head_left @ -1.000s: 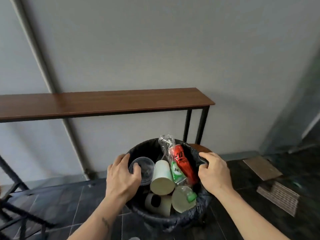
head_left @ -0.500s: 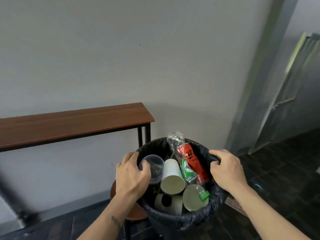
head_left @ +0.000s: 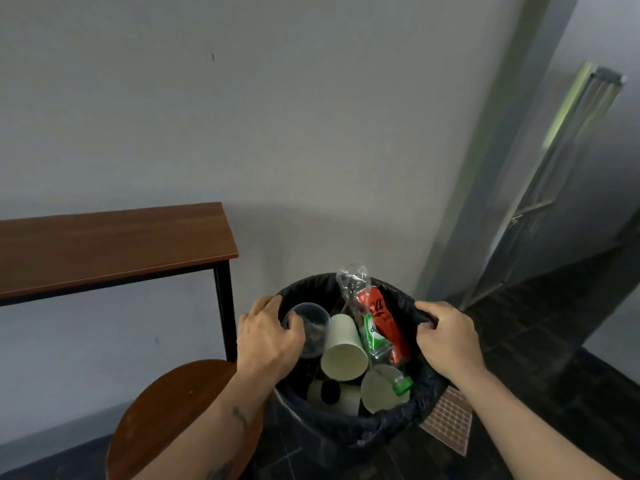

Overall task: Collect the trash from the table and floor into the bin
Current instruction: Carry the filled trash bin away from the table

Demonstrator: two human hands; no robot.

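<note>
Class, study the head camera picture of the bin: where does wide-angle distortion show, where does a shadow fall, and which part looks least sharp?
Head view: the door frame leans strongly, bent by the wide lens; a soft shadow falls on the wall above the bin; the hands, left hand and right hand, gripping its rim look sharp, while the door looks blurred.

A long brown wooden table top on black metal legs [head_left: 114, 244] sits at nine o'clock; a round brown wooden stool seat [head_left: 173, 417] lies at seven o'clock.
</note>
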